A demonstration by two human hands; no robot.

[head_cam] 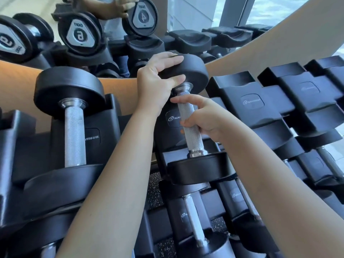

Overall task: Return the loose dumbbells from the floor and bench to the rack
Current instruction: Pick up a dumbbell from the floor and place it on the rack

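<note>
my left fingers [167, 71] clamp the dumbbell [188, 116] head, right fingers [188, 124] wrap its handle; seating it in the rack [260, 101] cradle, next i lower gently.

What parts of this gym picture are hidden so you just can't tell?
All from the head view:
- Far head of the dumbbell: the left hand covers part of it, and its number shows only in the mirror.
- Whether its near head sits fully in the rack cradle: hidden beneath the head.
- How firmly the right hand grips the handle: its fingers curl out of sight.
- Lower rack dumbbells: cut off by the bottom edge and the arms.
</note>
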